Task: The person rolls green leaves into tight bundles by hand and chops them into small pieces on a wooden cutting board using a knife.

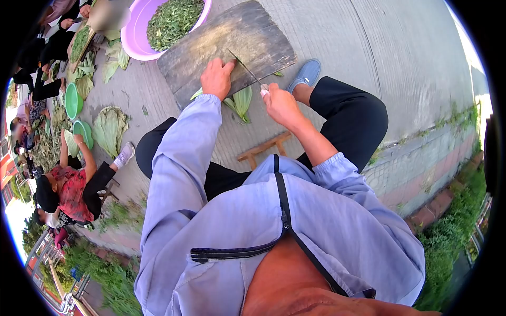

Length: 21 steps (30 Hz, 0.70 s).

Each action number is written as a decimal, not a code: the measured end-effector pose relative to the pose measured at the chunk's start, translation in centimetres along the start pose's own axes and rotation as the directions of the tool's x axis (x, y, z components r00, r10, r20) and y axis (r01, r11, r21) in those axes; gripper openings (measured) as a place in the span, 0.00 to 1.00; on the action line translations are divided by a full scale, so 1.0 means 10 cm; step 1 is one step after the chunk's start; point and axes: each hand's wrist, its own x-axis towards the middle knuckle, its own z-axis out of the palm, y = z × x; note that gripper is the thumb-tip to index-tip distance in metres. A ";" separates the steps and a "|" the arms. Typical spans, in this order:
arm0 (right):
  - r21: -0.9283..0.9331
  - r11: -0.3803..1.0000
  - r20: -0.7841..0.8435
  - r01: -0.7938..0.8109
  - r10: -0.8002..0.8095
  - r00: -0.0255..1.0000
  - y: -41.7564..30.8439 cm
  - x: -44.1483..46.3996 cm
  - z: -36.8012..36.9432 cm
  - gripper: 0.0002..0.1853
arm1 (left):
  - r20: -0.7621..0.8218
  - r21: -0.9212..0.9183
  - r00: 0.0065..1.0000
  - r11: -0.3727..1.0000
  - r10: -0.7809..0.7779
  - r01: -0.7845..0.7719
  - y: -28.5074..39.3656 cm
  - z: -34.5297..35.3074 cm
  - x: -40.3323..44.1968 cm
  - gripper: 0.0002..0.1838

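Observation:
A worn wooden board point(232, 34) lies in front of me at the top centre. My right hand point(282, 105) is closed round the handle of a knife point(246, 67), whose thin blade reaches over the board's near edge. On the board's near part rests my left hand point(216, 78), its fingers bent and pointing at the blade; whether it pinches anything is hidden. Green leaves point(241, 103) stick out below the near edge, between my hands. Behind the board on the left stands a purple basin point(138, 32) holding chopped greens point(171, 23).
A small wooden stool point(265, 149) is between my knees. To the left, a person in a red top point(74, 192) sits near green basins point(74, 101) and large leaves point(110, 130). More people sit at the upper left. A low kerb point(421, 174) runs along the right.

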 end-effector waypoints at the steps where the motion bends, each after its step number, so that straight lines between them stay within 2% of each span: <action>1: 0.003 1.000 0.001 -0.003 0.003 1.000 0.00 0.01 0.01 0.21 | 0.003 -0.010 1.000 1.000 -0.005 0.005 0.00 0.00 0.00 0.19; 7: 0.007 1.000 -0.021 0.026 -0.026 0.999 0.02 0.13 0.07 0.22 | -0.057 0.035 0.998 0.999 0.016 -0.014 0.01 0.03 -0.01 0.16; 16: 0.032 0.999 -0.044 -0.002 0.003 0.999 0.08 0.20 0.15 0.23 | -0.059 0.002 0.998 1.000 -0.008 0.008 0.01 0.06 -0.02 0.18; 19: 0.035 0.999 -0.048 -0.012 0.013 0.999 0.06 0.14 0.14 0.23 | -0.115 0.016 0.993 1.000 0.013 -0.011 0.01 0.08 -0.02 0.16; 21: 0.032 0.999 -0.053 -0.019 0.021 0.998 0.06 0.12 0.13 0.23 | -0.075 -0.001 0.997 1.000 -0.009 0.009 0.01 0.07 -0.02 0.17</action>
